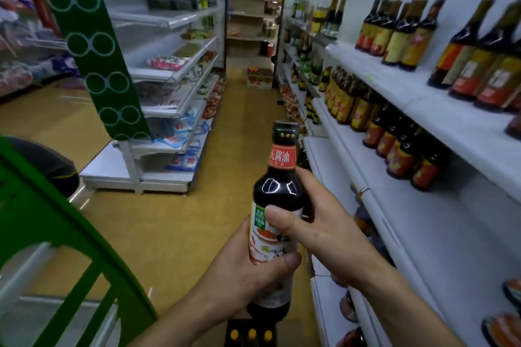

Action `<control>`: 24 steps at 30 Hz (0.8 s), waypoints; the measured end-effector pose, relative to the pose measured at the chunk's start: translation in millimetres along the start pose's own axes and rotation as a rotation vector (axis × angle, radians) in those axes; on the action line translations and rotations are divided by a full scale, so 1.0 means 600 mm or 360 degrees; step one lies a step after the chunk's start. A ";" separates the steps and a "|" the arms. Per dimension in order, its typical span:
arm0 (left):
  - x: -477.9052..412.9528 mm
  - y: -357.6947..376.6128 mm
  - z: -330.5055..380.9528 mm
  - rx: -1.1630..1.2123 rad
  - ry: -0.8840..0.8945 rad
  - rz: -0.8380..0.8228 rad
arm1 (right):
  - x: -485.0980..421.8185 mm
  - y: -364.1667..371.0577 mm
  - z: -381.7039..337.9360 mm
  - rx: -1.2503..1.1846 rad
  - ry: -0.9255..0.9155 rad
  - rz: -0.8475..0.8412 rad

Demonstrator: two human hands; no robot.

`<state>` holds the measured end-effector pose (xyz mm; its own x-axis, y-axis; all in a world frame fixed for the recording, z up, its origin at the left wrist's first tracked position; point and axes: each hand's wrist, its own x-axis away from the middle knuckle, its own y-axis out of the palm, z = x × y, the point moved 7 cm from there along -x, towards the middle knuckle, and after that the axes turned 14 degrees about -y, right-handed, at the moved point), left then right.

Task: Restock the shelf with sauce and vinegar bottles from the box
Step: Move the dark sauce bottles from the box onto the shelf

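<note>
Two hands share one bottle of dark soy sauce. It is held upright in the aisle, just beside the shelf and directly above the box. The left hand wraps the lower label with its thumb across the front. The right hand clasps the shoulder, thumb on the label and fingers round the back. This looks like a change of grip before the bottle goes to the shelf.

That change is the weak point. If the left hand lets go before the right has a firm hold on the smooth, rounded shoulder, the bottle could slide down. It would then strike the yellow caps of the bottles in the box, or the floor.

Carried to the right, its base could catch the white shelf edge. Its body could also nudge the packed rows of bottles standing there and tip one forward. A tilted set-down would likely topple it.
</note>
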<state>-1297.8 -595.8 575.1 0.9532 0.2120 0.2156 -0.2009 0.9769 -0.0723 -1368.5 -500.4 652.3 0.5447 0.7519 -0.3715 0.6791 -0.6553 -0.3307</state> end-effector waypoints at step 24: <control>0.086 0.178 0.359 -0.0128 0.0583 -0.0569 | 0.086 -0.230 -0.371 0.0399 -0.0242 0.0689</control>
<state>-1319.0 -475.3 788.4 0.9786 -0.1717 -0.1133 0.1561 0.9786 -0.1342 -1324.8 -355.0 871.7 0.6592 0.4014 -0.6359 0.2585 -0.9150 -0.3097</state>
